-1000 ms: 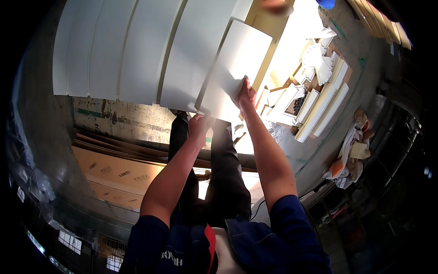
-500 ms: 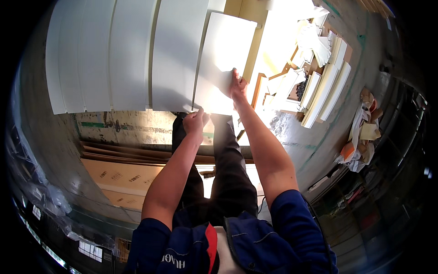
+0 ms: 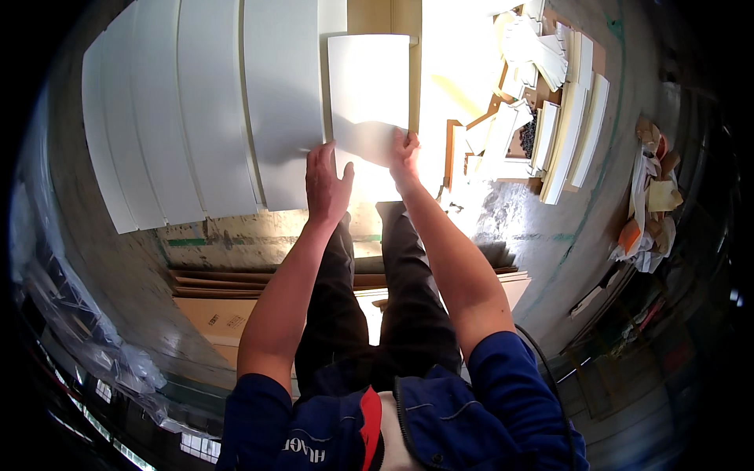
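Observation:
A short white panel (image 3: 369, 82) lies in bright light in front of me, at the right end of a row of longer white panels (image 3: 208, 110). Along its right edge, my right hand (image 3: 405, 161) grips it with curled fingers. My left hand (image 3: 323, 184) rests by the panel's lower left edge, over the gap beside the neighbouring long panel. Its fingers are stretched out and the thumb stands apart, so it is open. Glare washes out the short panel's near end, and the undersides of the fingers are hidden.
To the right lies a pile of white and yellowish offcut strips (image 3: 577, 118). Crumpled wrapping scraps (image 3: 648, 204) lie on the floor farther right. Flat brown cardboard sheets (image 3: 212, 314) are stacked near my legs, and clear plastic sheeting (image 3: 94, 330) runs along the left.
The short panel has turned from a slant to nearly straight in view. My left hand has gone from a closed pinch at its near corner to open fingers farther up its left edge.

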### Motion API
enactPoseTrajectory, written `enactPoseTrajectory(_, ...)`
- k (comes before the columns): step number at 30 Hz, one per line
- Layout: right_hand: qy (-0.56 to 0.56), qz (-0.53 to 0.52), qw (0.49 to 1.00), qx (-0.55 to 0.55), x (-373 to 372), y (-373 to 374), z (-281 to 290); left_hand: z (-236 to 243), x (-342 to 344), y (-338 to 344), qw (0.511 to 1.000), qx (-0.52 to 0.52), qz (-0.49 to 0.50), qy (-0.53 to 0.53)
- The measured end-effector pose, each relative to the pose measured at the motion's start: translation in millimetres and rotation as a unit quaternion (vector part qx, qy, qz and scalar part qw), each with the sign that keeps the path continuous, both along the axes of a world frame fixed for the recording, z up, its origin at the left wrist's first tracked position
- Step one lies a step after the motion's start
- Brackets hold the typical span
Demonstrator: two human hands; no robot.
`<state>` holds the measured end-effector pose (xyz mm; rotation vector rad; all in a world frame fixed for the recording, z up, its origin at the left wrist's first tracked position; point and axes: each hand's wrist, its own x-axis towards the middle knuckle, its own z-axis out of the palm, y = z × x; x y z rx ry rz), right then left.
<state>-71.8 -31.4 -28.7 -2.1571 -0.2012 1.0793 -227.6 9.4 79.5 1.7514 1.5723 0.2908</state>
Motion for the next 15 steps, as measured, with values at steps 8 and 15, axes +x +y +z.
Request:
enactPoseTrajectory(8,-0.027,-0.048,0.998,0.023,-7.3,-5.7,-27.4,-18.5,31.5,6.9,0.997,0.004,-0.062,0.05)
enactPoseTrajectory(15,-0.035,0.042,0.996,-0.07,-20.3,3.8,33.3,-11.5,17.6,11.9,0.993,-0.016,-0.093,0.071)
